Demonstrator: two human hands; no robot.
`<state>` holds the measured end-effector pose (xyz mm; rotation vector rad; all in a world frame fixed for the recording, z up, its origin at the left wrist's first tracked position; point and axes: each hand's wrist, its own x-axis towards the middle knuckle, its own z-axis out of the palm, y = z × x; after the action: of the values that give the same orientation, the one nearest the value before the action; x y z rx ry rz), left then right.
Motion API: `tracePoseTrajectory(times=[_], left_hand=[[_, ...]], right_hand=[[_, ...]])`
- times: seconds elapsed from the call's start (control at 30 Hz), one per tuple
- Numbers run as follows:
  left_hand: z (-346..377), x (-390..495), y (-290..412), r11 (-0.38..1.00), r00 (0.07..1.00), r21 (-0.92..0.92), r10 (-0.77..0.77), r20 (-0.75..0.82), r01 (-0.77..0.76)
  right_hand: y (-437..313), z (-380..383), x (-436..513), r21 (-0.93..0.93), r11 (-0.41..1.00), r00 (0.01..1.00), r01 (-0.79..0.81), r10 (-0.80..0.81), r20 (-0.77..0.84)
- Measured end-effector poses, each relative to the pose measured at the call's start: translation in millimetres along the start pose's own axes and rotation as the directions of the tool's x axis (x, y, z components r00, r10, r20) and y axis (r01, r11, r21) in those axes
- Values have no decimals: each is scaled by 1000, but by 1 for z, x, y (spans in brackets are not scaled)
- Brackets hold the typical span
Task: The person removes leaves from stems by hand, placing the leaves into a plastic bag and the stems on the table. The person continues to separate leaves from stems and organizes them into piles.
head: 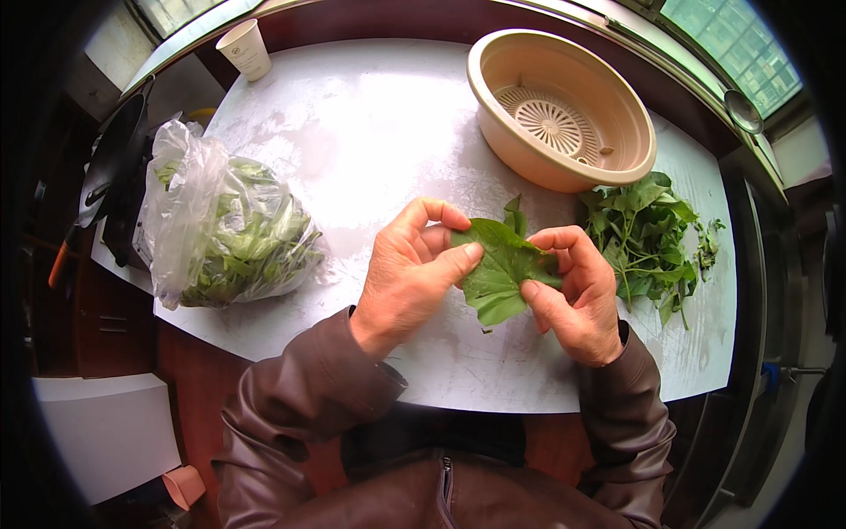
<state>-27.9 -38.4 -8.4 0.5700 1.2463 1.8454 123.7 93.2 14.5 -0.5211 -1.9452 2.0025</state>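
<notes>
A broad green leaf (492,264) is stretched between my two hands above the white table (423,357). My left hand (416,271) pinches its left edge between thumb and fingers. On the other side, my right hand (578,294) grips the leaf's right edge, thumb in front. Another bit of green foliage (515,215) rises behind the leaf; whether it belongs to the same sprig I cannot tell. To the right of my right hand lies a heap of leafy green stems (644,244). A small dark scrap (488,330) sits below the leaf.
A clear plastic bag (231,231) of leafy greens stands at the left. A beige basin with a slotted strainer (562,109) is at the back right, beside the heap. Small trimmings (708,248) lie at the right. A paper cup (246,51) stands at the back left, near a wok (115,152).
</notes>
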Motion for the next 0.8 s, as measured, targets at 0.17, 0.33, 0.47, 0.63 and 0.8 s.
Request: tracePoseTrajectory(times=[0.17, 0.33, 0.47, 0.63, 0.8], left_hand=[[0, 0, 3, 997, 999, 72, 31, 13, -32], [-3, -1, 6, 996, 999, 75, 40, 27, -42], [-4, -2, 8, 997, 997, 47, 57, -53, -54], [-7, -4, 12, 996, 987, 35, 86, -139, -82], [-11, -11, 19, 986, 985, 50, 160, -61, -157]], right_hand=[[1, -2, 2, 21, 1000, 1000, 14, -14, -8], [1, -2, 1, 21, 1000, 1000, 20, -19, -23], [0, -4, 2, -4, 999, 998, 47, -47, -39], [0, -6, 1, -9, 998, 997, 61, -61, -41], [0, -8, -1, -57, 992, 993, 113, -115, -25]])
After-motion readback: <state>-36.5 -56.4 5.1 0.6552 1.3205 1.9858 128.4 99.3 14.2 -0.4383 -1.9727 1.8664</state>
